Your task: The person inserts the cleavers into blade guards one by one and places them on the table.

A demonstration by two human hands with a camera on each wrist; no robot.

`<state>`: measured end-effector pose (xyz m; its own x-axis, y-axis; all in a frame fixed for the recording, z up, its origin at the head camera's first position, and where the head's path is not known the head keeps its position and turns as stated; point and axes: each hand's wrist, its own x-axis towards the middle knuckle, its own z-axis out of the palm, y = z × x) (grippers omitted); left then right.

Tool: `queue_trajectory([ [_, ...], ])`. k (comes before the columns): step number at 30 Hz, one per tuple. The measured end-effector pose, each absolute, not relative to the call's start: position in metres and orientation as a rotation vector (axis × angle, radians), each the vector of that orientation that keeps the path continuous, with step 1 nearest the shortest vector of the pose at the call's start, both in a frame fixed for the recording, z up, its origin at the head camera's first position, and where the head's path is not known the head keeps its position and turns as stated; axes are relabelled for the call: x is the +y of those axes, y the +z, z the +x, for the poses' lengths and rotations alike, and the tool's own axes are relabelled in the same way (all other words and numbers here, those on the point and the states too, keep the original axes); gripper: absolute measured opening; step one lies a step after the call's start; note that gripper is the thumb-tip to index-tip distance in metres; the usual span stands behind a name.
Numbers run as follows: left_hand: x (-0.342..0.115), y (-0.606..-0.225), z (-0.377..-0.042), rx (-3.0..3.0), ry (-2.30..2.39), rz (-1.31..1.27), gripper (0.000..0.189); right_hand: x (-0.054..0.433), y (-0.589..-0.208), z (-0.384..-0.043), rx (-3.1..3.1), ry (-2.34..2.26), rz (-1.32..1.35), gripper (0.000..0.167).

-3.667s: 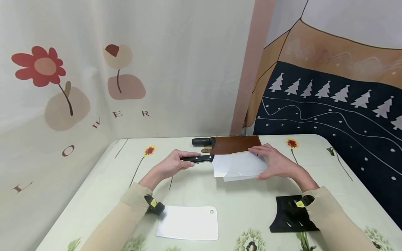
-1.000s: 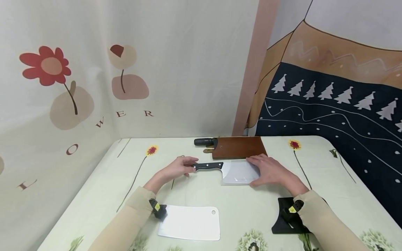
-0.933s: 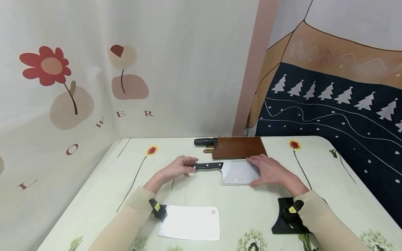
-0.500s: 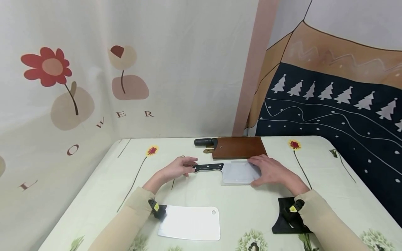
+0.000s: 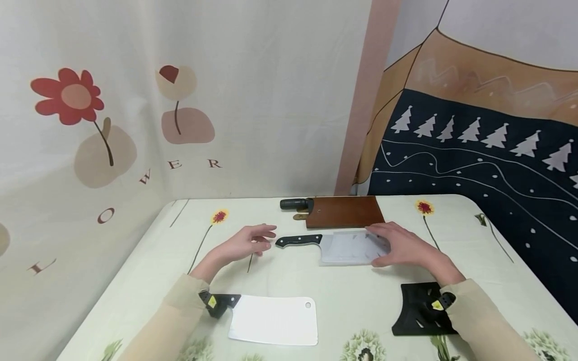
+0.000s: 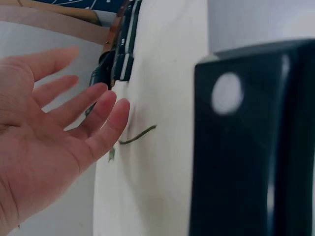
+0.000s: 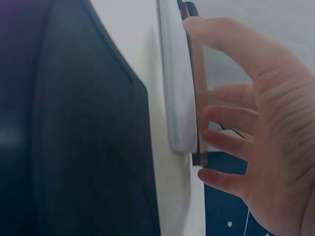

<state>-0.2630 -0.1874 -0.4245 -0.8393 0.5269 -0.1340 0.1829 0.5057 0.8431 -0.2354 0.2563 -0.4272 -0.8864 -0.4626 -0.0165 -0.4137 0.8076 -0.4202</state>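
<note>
A cleaver (image 5: 298, 240) with a black riveted handle lies flat mid-table, its blade inside a translucent white blade cover (image 5: 349, 249). Just left of the handle's end, my left hand (image 5: 246, 243) hovers with relaxed fingers and holds nothing. In the left wrist view the left palm (image 6: 44, 147) faces up beside the table, fingers spread. My right hand (image 5: 408, 248) is at the right end of the cover, fingers loosely bent. The right wrist view shows its fingers (image 7: 229, 142) around the cover's end, apparently not gripping it.
Behind lies a brown leather sheath (image 5: 345, 211) with a black-handled knife (image 5: 293, 204) in it. A second cleaver (image 5: 273, 321) lies bare in front, under the left wrist. A black blade cover (image 5: 413, 311) lies at front right, below the right wrist.
First both hands hold the cleaver in the air and fit the cover; then it lies on the table. Now the left hand has let go leftward and the right has drawn back rightward.
</note>
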Motion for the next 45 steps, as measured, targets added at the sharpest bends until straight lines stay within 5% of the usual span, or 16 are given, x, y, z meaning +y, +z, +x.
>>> queue_trajectory([
  [8, -0.209, -0.412, -0.244, 2.37, 1.226, 0.766, 0.064, 0.272, -0.415, -0.215, 2.845, -0.711, -0.736, 0.091],
  [17, -0.248, -0.405, -0.214, 2.367, 1.291, 0.797, 0.072, 0.297, -0.408, -0.187, 2.788, -0.816, -0.624, 0.116],
  [32, -0.302, -0.425, -0.169, 2.36, 1.235, 0.777, 0.073, 0.338, -0.429, -0.148, 2.756, -0.824, -0.664, 0.105],
  [45, -0.315, -0.438, -0.164, 2.442, 1.163, 0.98, 0.067, 0.357, -0.454, -0.13, 2.829, -0.839, -0.955, 0.107],
])
